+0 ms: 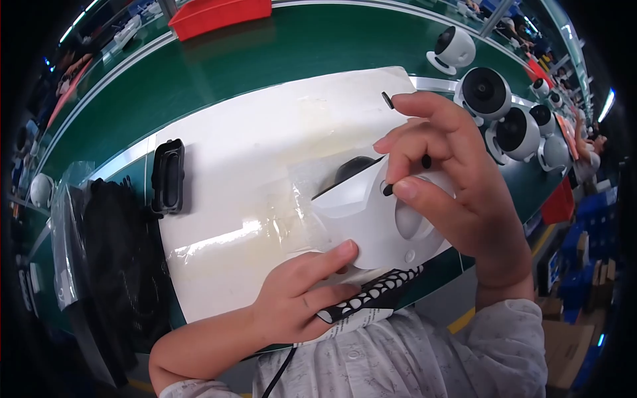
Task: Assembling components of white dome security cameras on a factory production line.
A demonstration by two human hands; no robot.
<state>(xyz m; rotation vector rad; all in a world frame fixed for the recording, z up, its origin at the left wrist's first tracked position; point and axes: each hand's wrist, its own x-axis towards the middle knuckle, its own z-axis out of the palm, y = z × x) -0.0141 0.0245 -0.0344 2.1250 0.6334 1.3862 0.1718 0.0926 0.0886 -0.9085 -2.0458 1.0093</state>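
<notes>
Sm. black pad [388, 190] was pinched in R hand [464, 166], w/ 2nd pad [387, 100] at its index fingertip. White housing [373, 229] was seen beneath, touched by L hand [288, 295]; L grip couldn't be told.

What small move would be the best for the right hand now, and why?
Probably press the small black pad onto the white housing: the right hand pinches it close to the surface, and the left hand touches the housing's near edge.
</notes>
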